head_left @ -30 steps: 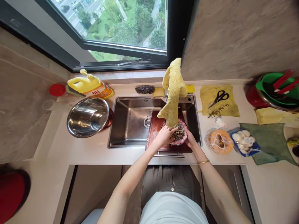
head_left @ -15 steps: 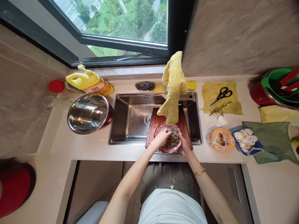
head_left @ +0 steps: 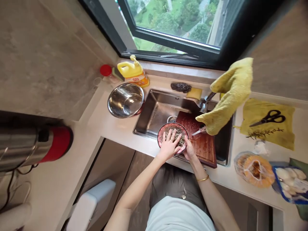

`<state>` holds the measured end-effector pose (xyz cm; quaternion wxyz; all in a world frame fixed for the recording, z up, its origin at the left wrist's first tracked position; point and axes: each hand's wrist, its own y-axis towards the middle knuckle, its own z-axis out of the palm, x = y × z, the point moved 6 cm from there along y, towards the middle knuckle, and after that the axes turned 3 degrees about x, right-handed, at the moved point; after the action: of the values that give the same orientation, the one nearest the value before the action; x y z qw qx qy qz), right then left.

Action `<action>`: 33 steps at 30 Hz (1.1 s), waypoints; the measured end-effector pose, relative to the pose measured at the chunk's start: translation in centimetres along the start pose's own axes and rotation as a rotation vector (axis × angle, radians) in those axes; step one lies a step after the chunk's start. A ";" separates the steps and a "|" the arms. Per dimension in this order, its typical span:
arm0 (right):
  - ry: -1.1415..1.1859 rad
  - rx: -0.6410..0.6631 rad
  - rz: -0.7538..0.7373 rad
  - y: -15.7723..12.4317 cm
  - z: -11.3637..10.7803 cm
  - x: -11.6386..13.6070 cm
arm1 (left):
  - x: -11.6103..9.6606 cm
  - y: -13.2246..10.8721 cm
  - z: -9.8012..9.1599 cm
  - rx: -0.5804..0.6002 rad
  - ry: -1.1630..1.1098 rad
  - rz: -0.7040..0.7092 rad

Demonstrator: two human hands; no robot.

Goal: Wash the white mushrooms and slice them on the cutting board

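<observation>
A bowl (head_left: 160, 138) with a pink-red patterned inside and dark rim is held over the sink's front edge. Small grey-brown pieces (head_left: 182, 140), their kind unclear, lie in it. My left hand (head_left: 168, 147) rests flat over them, fingers spread. On the bowl's right side, my right hand (head_left: 189, 149) grips the rim, thumb on top; its other fingers are partly hidden. Beside the bowl, a wooden cutting board (head_left: 204, 147) lies across the sink (head_left: 158, 107), bearing wet bits and a light, narrow thing, perhaps a knife, partly under the cloth.
A yellow cloth (head_left: 228, 93) hangs over the faucet (head_left: 204, 105). Left of the sink stand a steel basin (head_left: 126, 100) and a yellow detergent jug (head_left: 134, 73). To the right are scissors (head_left: 269, 118), a wrapped orange food item (head_left: 258, 170) and packed mushrooms (head_left: 290, 179).
My view has swung left. The bowl has moved left off the cutting board toward the sink's front edge. My left hand has gone from bunched fingers to spread flat; the right still holds the rim.
</observation>
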<state>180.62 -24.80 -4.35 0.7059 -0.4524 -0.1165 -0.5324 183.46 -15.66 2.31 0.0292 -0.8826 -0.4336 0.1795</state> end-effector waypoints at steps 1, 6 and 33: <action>0.030 -0.008 -0.009 0.2 0.1 0.1 | 0.3 -0.5 -0.2 -0.008 0.003 0.014; 0.112 0.038 0.017 1.0 1.0 -0.2 | 2.8 -2.1 -2.0 -0.047 -0.064 -0.177; 0.075 0.060 0.119 1.1 2.3 -1.2 | 5.9 -1.1 -2.6 0.101 -0.166 0.045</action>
<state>181.80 -22.26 -4.40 0.7533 -0.4170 -0.0786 -0.5025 186.84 -10.17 3.22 0.0339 -0.8716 -0.4050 0.2742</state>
